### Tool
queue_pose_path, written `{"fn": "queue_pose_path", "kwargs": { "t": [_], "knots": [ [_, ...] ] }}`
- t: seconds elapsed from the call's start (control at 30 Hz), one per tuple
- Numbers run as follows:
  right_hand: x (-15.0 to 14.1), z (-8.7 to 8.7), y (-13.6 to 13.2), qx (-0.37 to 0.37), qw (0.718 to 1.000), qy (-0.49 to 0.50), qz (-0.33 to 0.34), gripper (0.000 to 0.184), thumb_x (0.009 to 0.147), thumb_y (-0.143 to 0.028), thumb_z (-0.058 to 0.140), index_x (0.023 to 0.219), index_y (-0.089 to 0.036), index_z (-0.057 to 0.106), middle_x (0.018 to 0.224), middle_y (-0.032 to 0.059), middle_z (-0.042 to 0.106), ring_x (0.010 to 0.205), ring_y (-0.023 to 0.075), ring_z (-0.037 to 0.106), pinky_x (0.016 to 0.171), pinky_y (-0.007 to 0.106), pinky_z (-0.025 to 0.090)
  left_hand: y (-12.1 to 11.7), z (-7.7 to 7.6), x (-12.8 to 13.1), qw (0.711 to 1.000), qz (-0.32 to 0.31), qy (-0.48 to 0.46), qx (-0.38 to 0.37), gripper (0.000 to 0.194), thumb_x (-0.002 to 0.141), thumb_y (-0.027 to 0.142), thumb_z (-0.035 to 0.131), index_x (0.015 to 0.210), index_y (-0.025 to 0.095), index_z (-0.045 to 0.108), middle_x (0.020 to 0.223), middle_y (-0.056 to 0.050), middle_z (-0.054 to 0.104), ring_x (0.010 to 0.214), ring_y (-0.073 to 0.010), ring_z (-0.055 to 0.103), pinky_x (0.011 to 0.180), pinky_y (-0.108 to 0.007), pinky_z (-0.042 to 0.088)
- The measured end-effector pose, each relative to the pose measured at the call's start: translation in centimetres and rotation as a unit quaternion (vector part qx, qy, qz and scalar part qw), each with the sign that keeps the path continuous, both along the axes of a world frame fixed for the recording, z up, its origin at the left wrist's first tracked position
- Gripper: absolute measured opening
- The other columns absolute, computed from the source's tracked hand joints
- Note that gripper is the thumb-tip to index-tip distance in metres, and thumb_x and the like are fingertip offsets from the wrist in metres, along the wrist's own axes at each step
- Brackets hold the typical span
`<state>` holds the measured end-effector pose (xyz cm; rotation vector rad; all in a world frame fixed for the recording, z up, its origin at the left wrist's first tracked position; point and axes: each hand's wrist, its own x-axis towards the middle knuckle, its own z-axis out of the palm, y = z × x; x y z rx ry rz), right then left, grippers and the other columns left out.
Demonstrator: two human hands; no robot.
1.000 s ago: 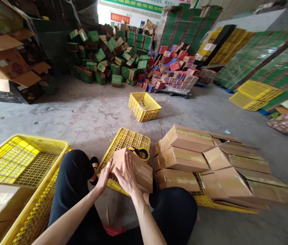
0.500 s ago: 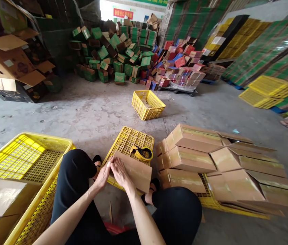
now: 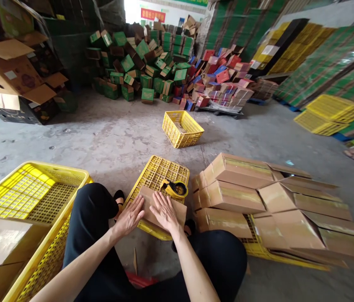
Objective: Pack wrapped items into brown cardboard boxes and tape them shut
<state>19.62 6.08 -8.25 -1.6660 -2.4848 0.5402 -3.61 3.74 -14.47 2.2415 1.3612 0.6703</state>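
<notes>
A brown cardboard box (image 3: 151, 207) lies on an upturned yellow plastic crate (image 3: 158, 170) between my knees. My right hand (image 3: 165, 209) rests flat on the box's top with fingers outstretched. At the box's left end is my left hand (image 3: 129, 218), its fingers straight and the thumb apart, touching the box's edge. Neither hand grips anything. Just beyond the box, on the crate's right side, sits a yellow and black tape dispenser (image 3: 175, 188).
Flat-sided cardboard boxes (image 3: 239, 195) are stacked at my right on a yellow crate. A large yellow crate (image 3: 66, 173) holding taped boxes stands at my left. Ahead is a smaller yellow basket (image 3: 183, 130). Heaped green boxes (image 3: 126, 65) and red boxes (image 3: 222, 75) lie farther back.
My hands were close together at the box's left end. They have moved apart, the right one sliding rightward over the box top and the left one shifting slightly left.
</notes>
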Motion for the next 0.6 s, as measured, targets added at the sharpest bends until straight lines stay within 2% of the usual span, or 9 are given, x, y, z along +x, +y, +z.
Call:
{"fn": "queue_pose_path", "kwargs": {
  "t": [0.13, 0.23, 0.37, 0.5, 0.6],
  "knots": [
    [2.8, -0.2, -1.5, -0.009, 0.998, -0.038, -0.058, 0.077, 0.106, -0.067, 0.019, 0.167, -0.020, 0.019, 0.174, 0.0109, 0.018, 0.162, 0.0297, 0.016, 0.129, 0.058, 0.021, -0.2, 0.2, 0.9, 0.999, 0.018, 0.003, 0.030, 0.067, 0.108, 0.062, 0.032, 0.162, 0.023, 0.040, 0.166, -0.014, 0.039, 0.156, -0.0329, 0.033, 0.128, -0.057, 0.026],
    [2.5, -0.7, -3.5, 0.006, 0.998, -0.037, -0.044, 0.073, 0.106, -0.067, 0.025, 0.167, -0.026, 0.022, 0.175, 0.0074, 0.019, 0.162, 0.0317, 0.014, 0.128, 0.062, 0.018, 0.2, 0.5, 2.3, 0.999, 0.006, -0.004, 0.037, 0.061, 0.108, 0.058, 0.035, 0.159, 0.026, 0.046, 0.166, -0.013, 0.040, 0.157, -0.0344, 0.030, 0.128, -0.060, 0.023],
    [1.3, -1.4, -4.8, 0.019, 0.997, -0.040, -0.065, 0.069, 0.105, -0.067, 0.029, 0.166, -0.033, 0.023, 0.174, 0.0056, 0.022, 0.162, 0.0343, 0.018, 0.125, 0.072, 0.012, 1.2, 0.8, 3.9, 0.999, -0.047, 0.015, 0.022, 0.056, 0.110, 0.055, 0.033, 0.158, 0.031, 0.047, 0.167, -0.008, 0.039, 0.157, -0.0306, 0.031, 0.128, -0.057, 0.025],
    [2.0, -2.1, -4.8, 0.046, 0.989, -0.049, -0.132, 0.068, 0.104, -0.069, 0.030, 0.165, -0.037, 0.027, 0.174, 0.0050, 0.025, 0.161, 0.0372, 0.020, 0.122, 0.077, 0.009, 2.1, 0.5, 4.1, 1.000, -0.009, 0.003, 0.013, 0.067, 0.105, 0.067, 0.036, 0.156, 0.025, 0.050, 0.167, -0.012, 0.038, 0.157, -0.0344, 0.030, 0.126, -0.057, 0.028],
    [3.4, -3.0, -5.0, 0.062, 0.976, -0.040, -0.205, 0.075, 0.104, -0.070, 0.027, 0.166, -0.028, 0.029, 0.175, 0.0107, 0.021, 0.161, 0.0391, 0.017, 0.123, 0.073, 0.020, 2.3, 0.3, 4.0, 0.999, 0.028, -0.025, 0.010, 0.078, 0.101, 0.073, 0.039, 0.157, 0.020, 0.048, 0.167, -0.016, 0.036, 0.157, -0.0368, 0.029, 0.128, -0.056, 0.026]
  ]
}}
